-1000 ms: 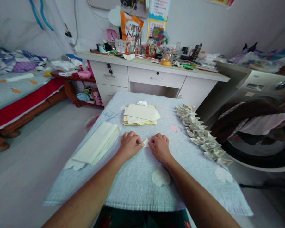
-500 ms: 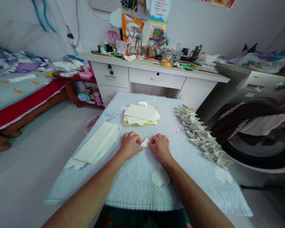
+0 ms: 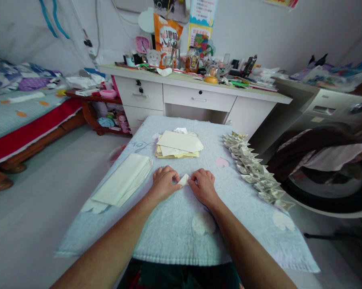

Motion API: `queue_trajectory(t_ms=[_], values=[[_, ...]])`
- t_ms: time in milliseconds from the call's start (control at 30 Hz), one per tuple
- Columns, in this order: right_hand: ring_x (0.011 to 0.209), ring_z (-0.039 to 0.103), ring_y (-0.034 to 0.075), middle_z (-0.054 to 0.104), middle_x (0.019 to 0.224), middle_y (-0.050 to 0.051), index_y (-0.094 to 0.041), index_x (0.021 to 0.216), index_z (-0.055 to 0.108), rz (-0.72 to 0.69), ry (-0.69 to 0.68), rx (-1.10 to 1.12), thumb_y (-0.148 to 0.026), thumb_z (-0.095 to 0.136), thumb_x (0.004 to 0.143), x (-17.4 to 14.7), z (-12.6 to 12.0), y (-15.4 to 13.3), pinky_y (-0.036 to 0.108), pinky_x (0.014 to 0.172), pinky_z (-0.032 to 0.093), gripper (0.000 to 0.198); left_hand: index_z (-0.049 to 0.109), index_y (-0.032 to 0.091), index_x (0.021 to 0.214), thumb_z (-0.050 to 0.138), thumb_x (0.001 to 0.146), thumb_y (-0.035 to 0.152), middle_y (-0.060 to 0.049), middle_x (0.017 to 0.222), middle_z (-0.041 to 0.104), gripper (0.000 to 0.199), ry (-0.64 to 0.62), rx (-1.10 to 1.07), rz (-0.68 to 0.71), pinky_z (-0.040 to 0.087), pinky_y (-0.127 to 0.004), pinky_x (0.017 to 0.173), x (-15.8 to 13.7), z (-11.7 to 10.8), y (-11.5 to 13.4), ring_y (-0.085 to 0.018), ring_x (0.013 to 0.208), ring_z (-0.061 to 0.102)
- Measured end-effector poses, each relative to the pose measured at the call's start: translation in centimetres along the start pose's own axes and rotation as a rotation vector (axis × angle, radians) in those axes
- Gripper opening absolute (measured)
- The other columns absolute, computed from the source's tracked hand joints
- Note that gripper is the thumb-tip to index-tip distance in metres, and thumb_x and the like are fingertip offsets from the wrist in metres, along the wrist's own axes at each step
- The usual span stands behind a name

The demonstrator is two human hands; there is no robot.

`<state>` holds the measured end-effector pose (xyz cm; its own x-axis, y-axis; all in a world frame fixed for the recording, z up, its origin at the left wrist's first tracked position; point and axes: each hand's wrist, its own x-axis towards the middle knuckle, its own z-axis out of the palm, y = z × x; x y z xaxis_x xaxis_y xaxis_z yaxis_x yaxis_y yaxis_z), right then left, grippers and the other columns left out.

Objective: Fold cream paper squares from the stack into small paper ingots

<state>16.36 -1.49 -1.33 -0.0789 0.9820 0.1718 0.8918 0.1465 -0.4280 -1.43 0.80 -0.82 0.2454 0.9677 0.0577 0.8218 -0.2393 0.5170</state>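
Note:
A small folded paper triangle (image 3: 184, 180) lies on the cloth-covered table between my two hands. My left hand (image 3: 166, 179) pinches its left corner with thumb and forefinger, the other fingers curled. At its right corner, the thumb and forefinger of my right hand (image 3: 203, 183) are closed on the paper. Just beyond them sits a stack of cream paper sheets (image 3: 179, 141). To the left lies a folded bundle of pale paper (image 3: 123, 178). Along the right side runs a row of folded paper pieces (image 3: 253, 164) with pointed tips.
A pale blue patterned cloth (image 3: 174, 241) covers the table. Behind it stands a white desk (image 3: 195, 96) crowded with jars, bags and small items. A washing machine (image 3: 334, 116) with its door open is at right, a bed (image 3: 33, 120) at left.
The view has shifted very slightly. Both hands keep nearly the same place and still hold the paper triangle.

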Motion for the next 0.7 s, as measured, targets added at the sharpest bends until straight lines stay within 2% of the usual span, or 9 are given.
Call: queue_trajectory(t_ms=[700], values=[[0.095, 0.045, 0.021, 0.056, 0.095, 0.004, -0.022, 0.084, 0.061, -0.001, -0.010, -0.023, -0.032, 0.059, 0.085, 0.01, -0.07, -0.06, 0.035, 0.086, 0.028, 0.011, 0.066, 0.026, 0.075, 0.073, 0.063, 0.036, 0.000, 0.098, 0.059, 0.017, -0.013, -0.004, -0.034, 0.033, -0.037, 0.089, 0.12, -0.03, 0.16, -0.023, 0.101, 0.050]])
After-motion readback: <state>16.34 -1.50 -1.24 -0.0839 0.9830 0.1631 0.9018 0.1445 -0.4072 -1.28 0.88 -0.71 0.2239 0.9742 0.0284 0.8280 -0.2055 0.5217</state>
